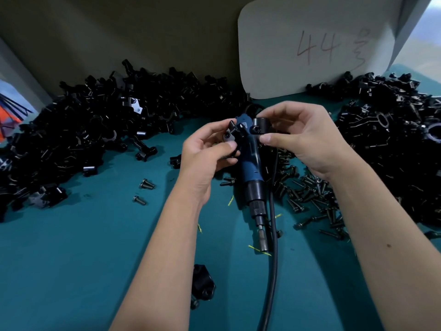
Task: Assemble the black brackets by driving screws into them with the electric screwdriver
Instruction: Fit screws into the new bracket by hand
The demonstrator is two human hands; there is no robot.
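Teal covering spans the worktop (83, 247), and the electric screwdriver (251, 173) lying near its middle serves as the landmark: blue body, black collar, metal bit pointing toward the viewer, with a black cable (273, 235) running alongside its right.

Far to the left of the screwdriver and behind it, a large heap of black brackets (78, 130) spreads along the back wall. Far to its right sits a second heap (393, 144). Behind the screwdriver and a little right, a pale card (315, 46) marked "44" leans upright. Just right of the screwdriver lies a scatter of dark screws (307, 194); two loose screws (143, 192) lie to its left. One assembled bracket (202, 283) lies nearer the viewer, left of the bit.

Both forearms reach in from the lower edge and meet above the screwdriver's rear end. The left hand (205, 154) is turned palm inward, thumb and fingers curled, pinching a small black bracket piece (229, 134) just left of the screwdriver's body. The right hand (303, 137) is raised with wrist bent, thumb below and fingers above pinching a black ring-shaped bracket (261, 125) with a screw hole facing the viewer, just right of the screwdriver's rear. The two pieces are close together, apart.
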